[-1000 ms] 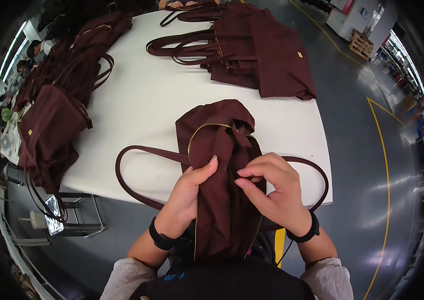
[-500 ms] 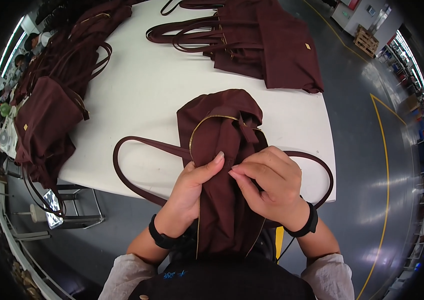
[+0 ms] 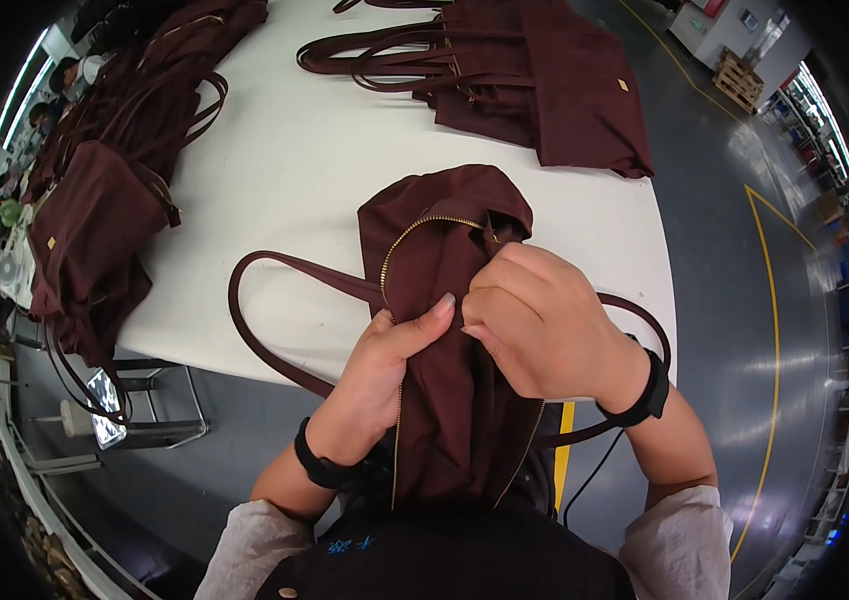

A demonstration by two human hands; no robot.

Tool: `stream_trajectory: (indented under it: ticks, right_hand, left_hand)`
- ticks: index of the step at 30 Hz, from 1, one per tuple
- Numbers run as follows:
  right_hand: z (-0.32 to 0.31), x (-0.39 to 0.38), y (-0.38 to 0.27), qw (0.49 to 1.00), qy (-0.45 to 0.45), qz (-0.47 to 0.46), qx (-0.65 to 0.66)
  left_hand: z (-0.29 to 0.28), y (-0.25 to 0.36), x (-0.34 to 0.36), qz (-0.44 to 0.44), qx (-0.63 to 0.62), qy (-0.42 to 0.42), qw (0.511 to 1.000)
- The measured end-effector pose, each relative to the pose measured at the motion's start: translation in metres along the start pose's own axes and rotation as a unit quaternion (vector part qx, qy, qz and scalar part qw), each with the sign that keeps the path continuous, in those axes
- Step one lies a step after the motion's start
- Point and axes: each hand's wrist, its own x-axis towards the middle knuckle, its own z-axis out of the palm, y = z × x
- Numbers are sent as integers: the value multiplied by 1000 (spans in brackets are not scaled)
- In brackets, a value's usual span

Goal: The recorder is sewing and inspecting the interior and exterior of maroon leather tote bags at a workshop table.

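Note:
A dark maroon handbag (image 3: 440,400) lies at the near edge of the white table, its gold-toothed zipper (image 3: 397,255) spread apart and part of the bag hanging toward me. One loop handle (image 3: 270,262) arcs out to the left, another (image 3: 650,325) to the right. My left hand (image 3: 385,370) grips the bag's fabric, thumb on top and the other fingers hidden beneath. My right hand (image 3: 545,320) is closed over the bag's middle, with thumb and fingertips pinched together just right of the left thumb. Whatever is in that pinch is too small to tell.
A stack of matching maroon bags (image 3: 585,90) covers the far right of the white table (image 3: 255,170). More bags (image 3: 100,245) are heaped along its left edge. A metal-legged stool (image 3: 160,420) stands below left. Grey floor (image 3: 715,260) with yellow lines runs along the right.
My right hand has moved slightly up and turned over, its back now facing up and its fingers curled tighter. My left hand keeps its hold. The view has shifted a little.

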Motion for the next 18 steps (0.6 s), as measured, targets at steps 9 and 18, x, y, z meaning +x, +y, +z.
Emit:
stream_trajectory:
  ticks: [9, 18]
  right_hand:
    - [-2, 8, 10, 989, -98, 24, 111]
    - [-3, 10, 10, 986, -113, 43, 112]
  left_hand:
    - [-5, 0, 3, 3, -24, -27, 999]
    - [-9, -1, 6, 4, -32, -35, 999]
